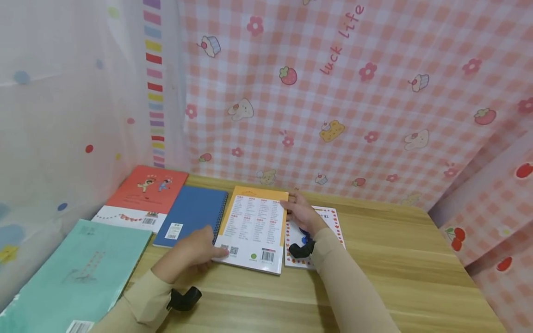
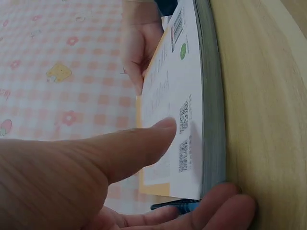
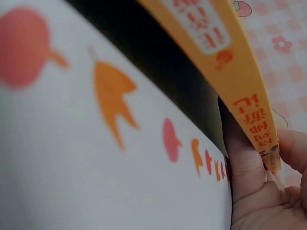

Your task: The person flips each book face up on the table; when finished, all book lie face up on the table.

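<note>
A thick book [image 1: 254, 231] with a white-and-orange back cover lies between both hands, back cover up. My left hand [image 1: 197, 249] is at its near left corner, thumb over the cover by the QR codes and fingers at the edge below. My right hand [image 1: 304, 212] grips the far right part. In the right wrist view its fingers [image 3: 247, 165] reach under the orange spine [image 3: 240, 81], which is raised above a white leaf-bordered book [image 3: 158, 187]. That white book [image 1: 333, 222] is partly hidden by the right hand and wrist.
A blue spiral notebook [image 1: 195, 210] lies just left of the thick book. Farther left are a red-and-white book [image 1: 145, 189] and a large teal book [image 1: 83, 273]. The wooden table [image 1: 399, 268] meets a pink checked curtain [image 1: 374, 106] at the back.
</note>
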Available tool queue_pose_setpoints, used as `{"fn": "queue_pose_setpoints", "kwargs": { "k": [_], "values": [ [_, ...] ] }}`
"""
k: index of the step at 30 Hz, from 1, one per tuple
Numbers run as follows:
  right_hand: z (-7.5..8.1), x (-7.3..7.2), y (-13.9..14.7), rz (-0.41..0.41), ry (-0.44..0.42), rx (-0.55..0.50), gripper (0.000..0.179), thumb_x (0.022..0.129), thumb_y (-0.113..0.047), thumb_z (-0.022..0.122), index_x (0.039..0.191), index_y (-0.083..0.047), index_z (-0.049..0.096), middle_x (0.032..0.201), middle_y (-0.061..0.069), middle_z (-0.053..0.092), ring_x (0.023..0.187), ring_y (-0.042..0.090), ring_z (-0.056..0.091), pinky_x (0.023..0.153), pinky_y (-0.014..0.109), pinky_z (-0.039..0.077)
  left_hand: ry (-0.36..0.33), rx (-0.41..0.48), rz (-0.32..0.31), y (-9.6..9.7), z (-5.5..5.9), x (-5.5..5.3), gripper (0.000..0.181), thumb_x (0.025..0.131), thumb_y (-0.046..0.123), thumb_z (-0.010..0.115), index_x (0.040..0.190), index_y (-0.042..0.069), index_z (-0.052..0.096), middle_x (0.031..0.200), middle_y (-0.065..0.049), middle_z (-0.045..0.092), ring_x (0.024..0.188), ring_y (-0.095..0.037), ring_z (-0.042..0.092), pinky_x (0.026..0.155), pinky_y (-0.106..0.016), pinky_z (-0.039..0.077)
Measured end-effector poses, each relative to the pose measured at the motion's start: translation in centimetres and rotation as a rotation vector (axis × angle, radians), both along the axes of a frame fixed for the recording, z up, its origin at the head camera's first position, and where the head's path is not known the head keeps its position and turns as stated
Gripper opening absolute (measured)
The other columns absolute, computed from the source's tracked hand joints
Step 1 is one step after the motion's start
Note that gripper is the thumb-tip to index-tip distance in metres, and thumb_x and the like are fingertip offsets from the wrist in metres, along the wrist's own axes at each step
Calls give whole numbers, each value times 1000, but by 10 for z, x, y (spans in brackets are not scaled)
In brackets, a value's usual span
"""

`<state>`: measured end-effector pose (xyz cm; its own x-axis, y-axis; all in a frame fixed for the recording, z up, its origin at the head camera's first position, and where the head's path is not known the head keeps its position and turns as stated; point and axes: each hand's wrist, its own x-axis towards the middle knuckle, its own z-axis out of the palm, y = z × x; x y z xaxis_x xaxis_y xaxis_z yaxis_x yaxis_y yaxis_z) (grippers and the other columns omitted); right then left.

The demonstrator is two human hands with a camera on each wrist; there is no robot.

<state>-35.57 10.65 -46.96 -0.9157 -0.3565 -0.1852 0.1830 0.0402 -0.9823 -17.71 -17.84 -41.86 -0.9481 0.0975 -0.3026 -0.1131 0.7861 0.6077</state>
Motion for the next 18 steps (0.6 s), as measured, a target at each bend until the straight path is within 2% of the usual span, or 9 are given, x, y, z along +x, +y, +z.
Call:
{"fn": "queue_pose_setpoints", "kwargs": {
  "k": [4,7,12,13,18],
  "values": [
    [0,-1,1,-9,-1,-1,47,106,-8,52,149,-4,34,134,26,59,101,30,70,78,40,61,39,-70,-24,2,8,-1,45,92,34,76,102,-4,53,69,-10,60,55,-20,58,49,-30,45],
    [-1,-2,1,-12,1,-8,46,106,-7,52,149,-3,35,134,26,59,100,30,70,77,40,61,45,-58,-57,2,13,-1,44,93,35,74,100,-4,54,72,-10,59,55,-20,57,50,-30,44],
    [-3,-1,2,-17,-2,-6,45,106,-6,53,148,-3,36,133,26,59,100,30,71,76,40,61,41,-34,-79,5,8,0,53,93,35,75,109,-10,52,80,-14,59,59,-21,56,53,-32,46],
    [-3,0,2,-15,-1,-5,46,106,-6,52,148,-3,35,133,26,59,100,30,70,76,40,61,39,-37,-79,5,6,0,52,93,36,75,105,-10,54,78,-14,59,58,-21,55,52,-31,45],
    [1,1,1,-14,0,-16,48,106,-6,52,150,-5,34,134,25,58,101,30,70,77,39,61,-59,-30,-84,2,3,-2,58,94,53,67,88,-4,61,72,-11,59,54,-19,53,50,-31,48]
  ]
}}
